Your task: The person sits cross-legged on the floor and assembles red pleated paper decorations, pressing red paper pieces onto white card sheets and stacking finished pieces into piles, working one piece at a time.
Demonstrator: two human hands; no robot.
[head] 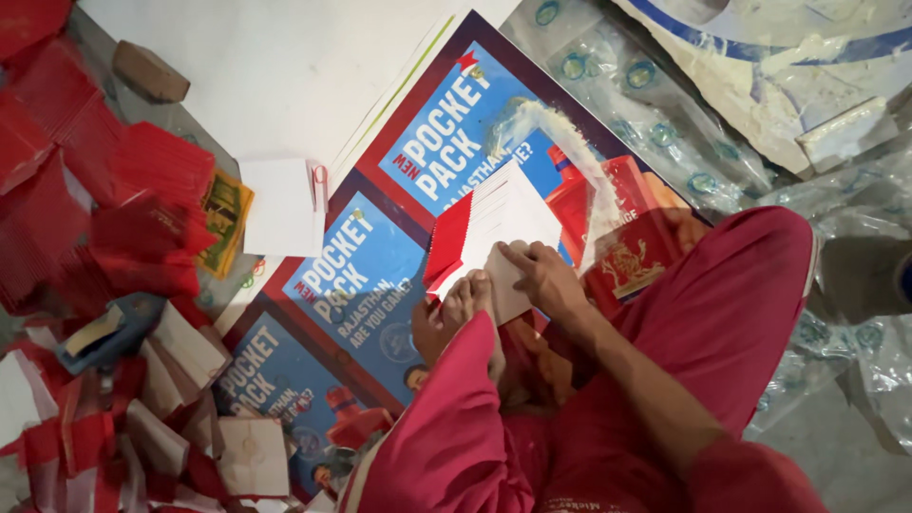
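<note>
Lying flat on the blue and red printed poster (pixel 380 275), a white card with a red flap (pixel 489 228) runs its long axis up and away from the person's lap, its red edge on the side toward the red heap. The right hand (pixel 541 275) is the nearer one: its fingers lie spread and flat on the card's lower corner, pressing rather than pinching. The left hand (pixel 456 309) sits just below that corner, fingers curled against the card's lower edge; whether they grip the paper cannot be told. The card looks thin, stiff and matte; the poster under it is glossy. Left of the card lie a small white folded sheet (pixel 280 204) and a heap of red folded papers (pixel 114 218); crinkled clear plastic sheeting (pixel 665 104) spreads to the card's upper right.
</note>
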